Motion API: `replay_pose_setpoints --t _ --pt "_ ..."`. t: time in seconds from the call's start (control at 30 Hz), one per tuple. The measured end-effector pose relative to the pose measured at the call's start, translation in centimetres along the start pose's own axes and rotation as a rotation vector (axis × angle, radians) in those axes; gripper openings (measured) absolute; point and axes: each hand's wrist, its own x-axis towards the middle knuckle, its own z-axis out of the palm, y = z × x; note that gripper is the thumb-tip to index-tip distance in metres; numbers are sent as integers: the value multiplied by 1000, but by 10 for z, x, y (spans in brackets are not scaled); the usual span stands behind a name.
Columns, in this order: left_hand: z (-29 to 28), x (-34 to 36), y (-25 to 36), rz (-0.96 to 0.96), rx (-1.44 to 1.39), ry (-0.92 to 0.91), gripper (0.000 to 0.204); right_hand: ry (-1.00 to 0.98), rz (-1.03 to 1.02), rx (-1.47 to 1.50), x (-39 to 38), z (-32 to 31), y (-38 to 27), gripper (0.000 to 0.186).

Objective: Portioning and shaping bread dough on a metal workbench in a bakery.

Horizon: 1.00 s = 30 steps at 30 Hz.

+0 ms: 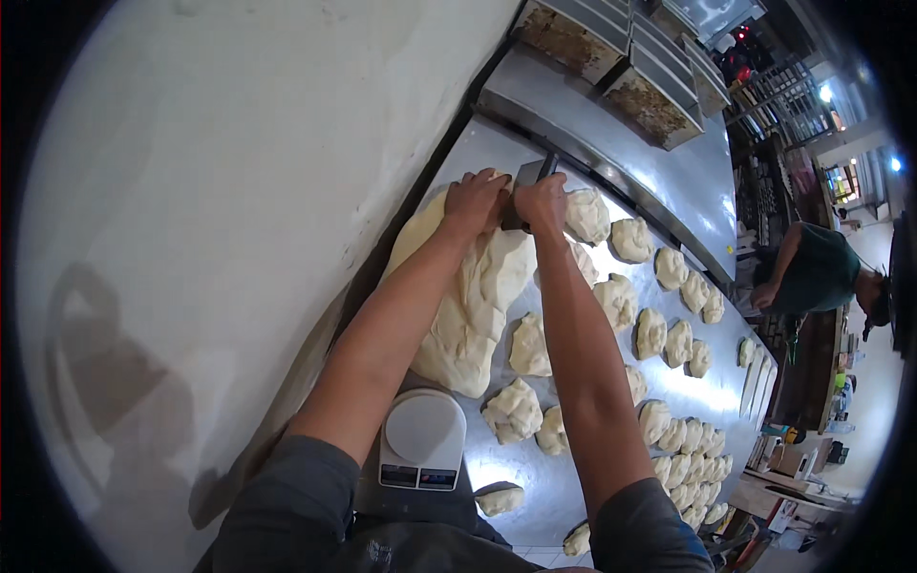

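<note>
A large slab of pale dough [458,325] lies along the wall side of the steel table. At its far end my left hand [478,202] grips the dough with bent fingers. Close to its right, my right hand [542,202] is closed around a bench scraper [528,175]; the blade stands at the dough's far right edge, partly hidden by the hand. Cut dough pieces [587,215] sit just right of that hand, and more, such as one dough lump [514,411], lie between and beyond my forearms. Nearest my body is a white kitchen scale [423,435] with nothing on its plate.
A pale wall [239,191] runs close along the left. Stained metal loaf pans [654,95] stand on a raised steel surface [573,100] at the far side. Rows of dough balls [688,468] cover the table's right part. Another person [817,267] stands beyond, at the right.
</note>
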Motion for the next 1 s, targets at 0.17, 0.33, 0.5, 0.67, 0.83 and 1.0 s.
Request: replay_pose_setpoints --t 0.17,0.33,0.5,0.67,0.83,1.0 --pt "-2 3 6 -54 103 101 36 33 -12 -20 -10 13 -23 49" --pt "-11 -8 5 -151 92 -37 31 32 -24 -44 3 30 -23 37" --pt "-35 -11 16 -245 82 -156 32 -3 -2 -61 12 31 -19 32" --pt "-28 -34 -6 -112 89 69 37 31 -16 -38 23 41 -1 32" --pt "-20 -49 7 58 110 180 49 190 75 -37 59 43 56 34" --pt "-47 -91 4 -4 253 112 60 -9 42 299 21 -14 38 42"
